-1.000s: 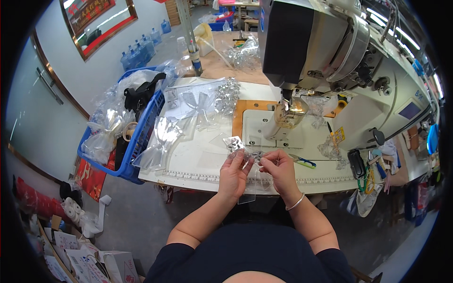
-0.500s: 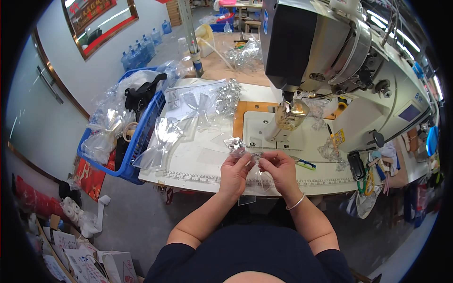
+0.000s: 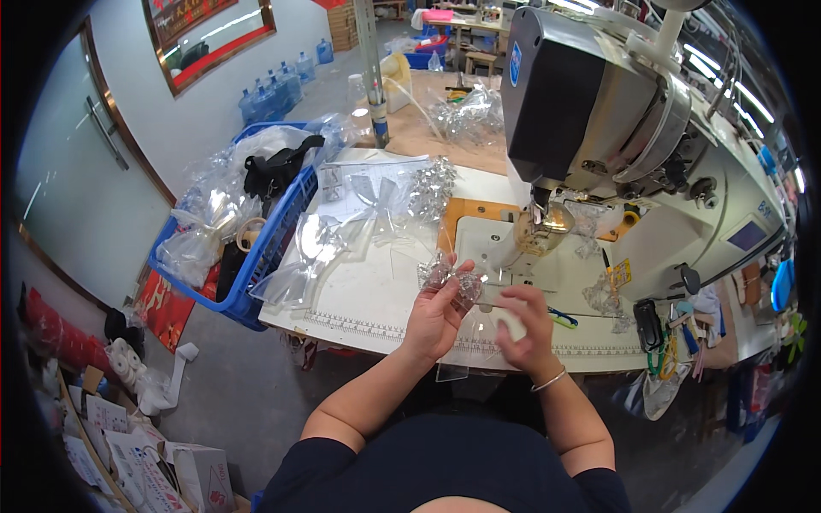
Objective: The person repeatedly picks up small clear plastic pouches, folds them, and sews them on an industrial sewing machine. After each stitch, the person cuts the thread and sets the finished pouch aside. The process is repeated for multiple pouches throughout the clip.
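My left hand is raised over the front of the white sewing table and grips a crumpled piece of clear plastic film between thumb and fingers. My right hand is just to its right, fingers curled around a small flat clear plastic piece that reaches toward the left hand. A bracelet circles my right wrist. Both hands sit in front of the needle area of the grey industrial sewing machine.
A pile of clear plastic bows lies on the table's left part. A blue crate full of plastic bags and a black item stands left of the table. Scissors and small tools lie at the right. Boxes sit on the floor.
My hands have moved apart a little; the left has lifted the crumpled film higher, and the right has dropped back toward the table edge.
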Available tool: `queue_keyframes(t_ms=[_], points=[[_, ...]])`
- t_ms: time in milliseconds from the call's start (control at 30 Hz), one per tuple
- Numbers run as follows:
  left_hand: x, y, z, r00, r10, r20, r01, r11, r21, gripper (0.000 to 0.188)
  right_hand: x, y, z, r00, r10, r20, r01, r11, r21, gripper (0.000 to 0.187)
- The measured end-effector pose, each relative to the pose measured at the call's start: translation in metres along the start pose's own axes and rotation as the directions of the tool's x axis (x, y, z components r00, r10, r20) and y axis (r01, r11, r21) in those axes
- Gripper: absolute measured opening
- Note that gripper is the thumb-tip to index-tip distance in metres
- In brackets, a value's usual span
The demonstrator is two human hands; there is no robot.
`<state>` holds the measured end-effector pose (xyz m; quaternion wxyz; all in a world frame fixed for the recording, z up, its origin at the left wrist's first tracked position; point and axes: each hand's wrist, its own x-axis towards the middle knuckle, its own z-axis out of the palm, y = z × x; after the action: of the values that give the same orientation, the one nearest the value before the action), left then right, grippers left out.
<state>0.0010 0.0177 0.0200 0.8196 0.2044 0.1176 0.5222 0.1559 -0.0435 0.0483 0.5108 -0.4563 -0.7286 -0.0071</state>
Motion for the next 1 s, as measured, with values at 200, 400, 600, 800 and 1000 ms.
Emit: queue_keyframes(t_ms=[200,400,600,800,1000], points=[[0.0,-0.008,0.002,1.0,0.0,-0.01,-0.001,0.997,-0.081,0.04,0.003,0.017,0.011,0.758,0.636,0.145,-0.62,0.633,0.463,0.018],[0.003,-0.012,0.0,0.998,-0.023,-0.058,0.018,0.995,-0.1,0.041,0.011,0.014,0.014,0.787,0.59,0.18,-0.616,0.768,0.177,0.013],[0.005,-0.016,0.0,0.998,0.025,-0.062,-0.028,0.999,-0.045,0.043,0.01,0.019,0.02,0.774,0.603,0.194,-0.634,0.731,0.254,0.012],[0.004,-0.016,0.001,0.999,0.007,-0.051,-0.011,0.996,-0.089,0.043,0.006,0.034,0.02,0.563,0.707,0.428,-0.785,0.294,0.546,0.008],[0.004,-0.014,0.002,1.0,-0.007,-0.018,0.005,0.994,-0.107,0.043,0.007,0.03,0.02,0.449,0.724,0.524,-0.811,0.084,0.579,0.008]])
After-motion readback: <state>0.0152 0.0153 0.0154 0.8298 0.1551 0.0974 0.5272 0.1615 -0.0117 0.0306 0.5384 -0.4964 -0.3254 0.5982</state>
